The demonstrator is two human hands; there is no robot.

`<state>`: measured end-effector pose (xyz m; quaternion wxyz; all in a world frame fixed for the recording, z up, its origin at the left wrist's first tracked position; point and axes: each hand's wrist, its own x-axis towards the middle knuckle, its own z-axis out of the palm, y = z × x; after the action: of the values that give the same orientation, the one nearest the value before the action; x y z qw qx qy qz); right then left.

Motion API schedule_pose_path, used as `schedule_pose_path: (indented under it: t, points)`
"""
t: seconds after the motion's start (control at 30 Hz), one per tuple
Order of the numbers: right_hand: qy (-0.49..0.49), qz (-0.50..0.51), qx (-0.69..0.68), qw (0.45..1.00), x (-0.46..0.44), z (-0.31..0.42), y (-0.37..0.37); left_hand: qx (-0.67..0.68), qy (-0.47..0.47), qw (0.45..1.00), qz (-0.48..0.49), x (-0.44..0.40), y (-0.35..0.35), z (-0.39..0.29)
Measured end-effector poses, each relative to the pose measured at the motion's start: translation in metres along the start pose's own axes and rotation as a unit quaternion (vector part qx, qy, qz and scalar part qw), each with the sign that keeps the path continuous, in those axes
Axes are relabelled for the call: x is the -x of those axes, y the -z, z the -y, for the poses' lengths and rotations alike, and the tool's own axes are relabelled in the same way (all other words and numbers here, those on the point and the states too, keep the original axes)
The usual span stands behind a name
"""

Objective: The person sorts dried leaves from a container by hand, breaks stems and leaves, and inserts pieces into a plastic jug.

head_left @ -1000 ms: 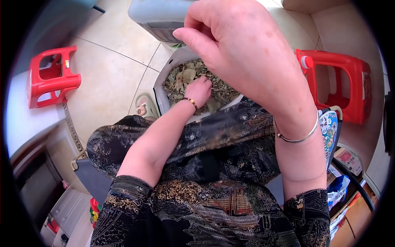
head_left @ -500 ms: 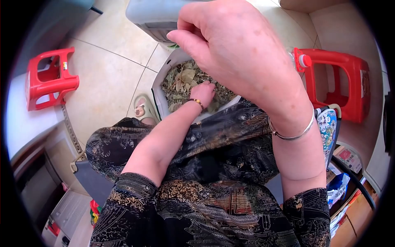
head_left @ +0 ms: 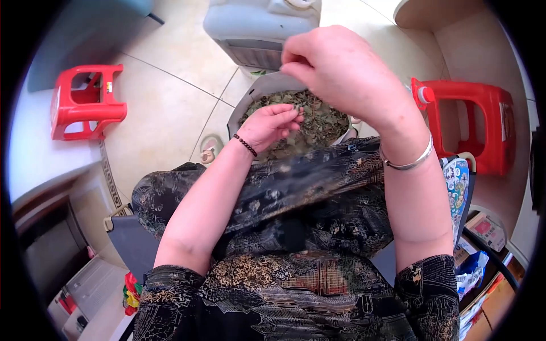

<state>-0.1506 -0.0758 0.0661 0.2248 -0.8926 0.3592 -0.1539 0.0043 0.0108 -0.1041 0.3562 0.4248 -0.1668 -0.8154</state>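
A pale bin (head_left: pixel 243 101) full of dry, crumbled leaves (head_left: pixel 318 122) stands between the person's knees. My left hand (head_left: pixel 270 126), with a dark bead bracelet at its wrist, is over the left part of the leaves, palm partly up. Its thumb and forefinger pinch a small bit that I cannot make out. My right hand (head_left: pixel 335 65), wearing a silver bangle, is raised above the bin's far right side, nearer the camera. Its fingers are curled in toward the thumb, and what they hold, if anything, is hidden.
A large grey-white container (head_left: pixel 261 28) stands beyond the bin. Red stools are at the left (head_left: pixel 88 102) and right (head_left: pixel 472 125), with a red-capped bottle (head_left: pixel 424 95) by the right one. A slipper (head_left: pixel 210 149) shows beside the bin. Dark patterned clothing covers the lap.
My left hand has risen out of the leaves and turned its palm partly up. My right hand sits lower in view. The view has shifted, showing more of the far container.
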Motion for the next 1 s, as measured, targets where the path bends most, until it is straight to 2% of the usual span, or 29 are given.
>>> schedule_pose_path:
  t: [0.07, 0.13, 0.33, 0.4, 0.47, 0.53, 0.8, 0.87, 1.0]
  points:
    - [-0.009, 0.017, 0.005, 1.000, -0.001, -0.001, 0.005, -0.024, -0.007, 1.000, 0.002, 0.020, -0.018, -0.021]
    - [-0.023, 0.055, -0.047, 0.997, 0.001, -0.003, 0.007, -0.021, -0.021, 0.999, 0.015, 0.039, -0.029, -0.037]
    - [0.002, 0.145, -0.108, 0.984, 0.005, 0.000, 0.006, -0.055, -0.056, 0.997, 0.021, 0.072, -0.037, -0.070]
    - [0.064, 0.130, -0.135, 0.980, 0.006, -0.001, -0.003, -0.108, -0.059, 0.992, 0.015, 0.075, -0.037, -0.073]
    - [0.044, 0.163, -0.130, 0.977, 0.004, 0.006, 0.000, -0.114, -0.064, 0.991, 0.025, 0.075, -0.039, -0.074]
    - [0.073, 0.184, -0.131, 0.971, 0.002, 0.005, -0.005, -0.109, -0.045, 0.993, 0.031, 0.076, -0.040, -0.076]
    - [0.072, 0.106, -0.107, 0.986, -0.003, -0.003, -0.004, 0.030, -0.056, 0.996, 0.062, 0.084, -0.042, -0.085]
    - [-0.002, 0.118, -0.127, 0.985, -0.003, 0.003, 0.002, 0.035, -0.067, 0.995, 0.068, 0.085, -0.042, -0.087]
    - [-0.017, 0.095, -0.139, 0.986, -0.004, 0.004, 0.002, 0.027, -0.100, 0.994, 0.047, 0.083, -0.043, -0.089]
